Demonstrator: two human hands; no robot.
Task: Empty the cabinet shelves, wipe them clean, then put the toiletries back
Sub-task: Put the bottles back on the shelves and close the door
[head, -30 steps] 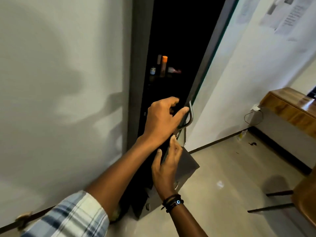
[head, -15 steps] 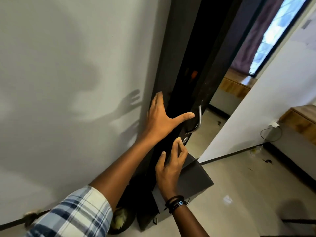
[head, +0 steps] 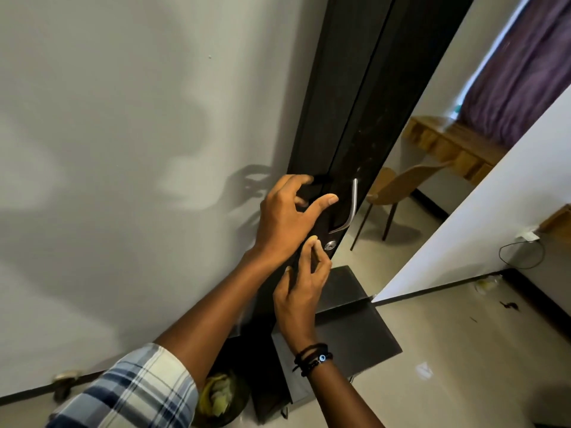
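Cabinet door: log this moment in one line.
cabinet door: shut or nearly | left hand: at door seam, grip unclear | right hand: open, beside lock | handle: untouched

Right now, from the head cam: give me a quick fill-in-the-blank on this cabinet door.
The keyhole lock sits ___ the silver handle. Black bands circle the ___ wrist. The plaid sleeve is on the ___ arm.
Missing: below; right; left.
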